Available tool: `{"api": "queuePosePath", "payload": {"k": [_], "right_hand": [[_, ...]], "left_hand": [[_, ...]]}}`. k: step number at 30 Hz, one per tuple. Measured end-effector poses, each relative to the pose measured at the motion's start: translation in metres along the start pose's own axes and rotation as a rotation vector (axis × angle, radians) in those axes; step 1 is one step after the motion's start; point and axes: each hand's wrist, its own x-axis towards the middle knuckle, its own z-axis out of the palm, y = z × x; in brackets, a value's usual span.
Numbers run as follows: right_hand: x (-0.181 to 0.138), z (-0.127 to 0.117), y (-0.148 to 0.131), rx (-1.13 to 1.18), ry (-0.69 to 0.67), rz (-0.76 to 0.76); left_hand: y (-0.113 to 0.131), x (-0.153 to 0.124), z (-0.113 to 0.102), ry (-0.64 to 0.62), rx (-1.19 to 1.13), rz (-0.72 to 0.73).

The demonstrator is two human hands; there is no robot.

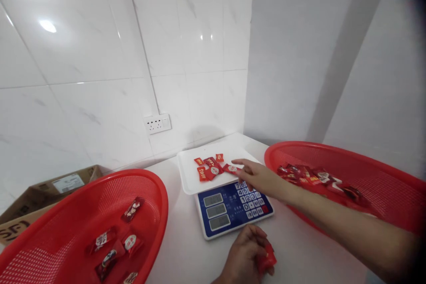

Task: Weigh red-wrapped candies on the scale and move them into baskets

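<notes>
My right hand reaches over the edge of the scale's white tray, index finger stretched out beside a red-wrapped candy. Nothing shows in its fingers, though the lower ones are partly hidden. Several other red wrapped candies lie grouped on the tray. In front of the scale, my left hand has its fingers closed around a red wrapped candy. The digital scale has a blue panel with three displays and a number keypad, which my right hand partly covers.
A red plastic basket with several wrapped candies stands at left. Another red basket holding more candies is at right, behind my right forearm. A cardboard box sits at far left. The white table meets a tiled wall with a socket.
</notes>
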Motion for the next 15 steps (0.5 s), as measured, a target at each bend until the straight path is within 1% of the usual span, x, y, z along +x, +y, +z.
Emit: {"api": "queuePosePath", "payload": {"k": [2, 5, 8, 10, 12, 15], "right_hand": [[-0.020, 0.006, 0.008, 0.016, 0.001, -0.033], [-0.051, 0.019, 0.030, 0.074, 0.035, -0.050], [-0.071, 0.036, 0.060, 0.132, 0.141, 0.001], [-0.077, 0.048, 0.078, 0.196, 0.156, 0.032], [-0.080, 0.057, 0.089, 0.280, 0.065, 0.041], [-0.080, 0.063, 0.096, 0.407, -0.110, 0.035]], "left_hand": [[-0.004, 0.002, -0.002, 0.002, 0.031, 0.040], [-0.008, 0.002, -0.006, -0.003, 0.161, 0.200], [-0.008, -0.002, -0.008, 0.022, 0.318, 0.348], [-0.006, -0.006, -0.007, 0.049, 0.352, 0.387], [-0.004, -0.009, -0.005, 0.056, 0.336, 0.410], [-0.002, -0.013, -0.002, 0.060, 0.307, 0.428]]}}
